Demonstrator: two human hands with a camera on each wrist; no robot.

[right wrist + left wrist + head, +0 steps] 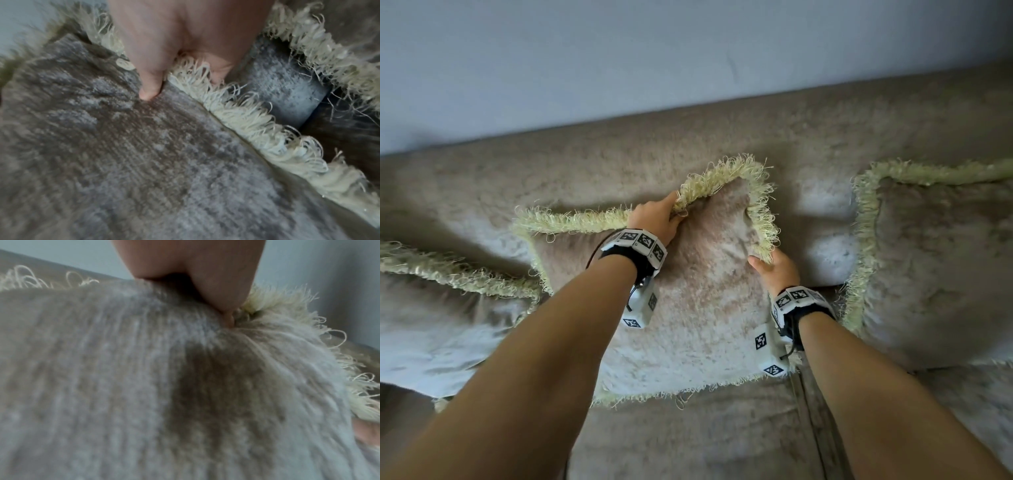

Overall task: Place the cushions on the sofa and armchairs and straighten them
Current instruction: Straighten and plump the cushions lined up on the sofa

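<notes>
The middle cushion leans against the sofa backrest, between a left cushion and a right cushion. The left hand pinches its fringed top edge; the right hand pinches the fringed right edge, thumb pressed into the fabric.

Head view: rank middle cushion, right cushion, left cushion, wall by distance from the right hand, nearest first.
1. middle cushion, its fringe in the right hand grip
2. right cushion, just right
3. left cushion, far left
4. wall, behind the sofa back
</notes>
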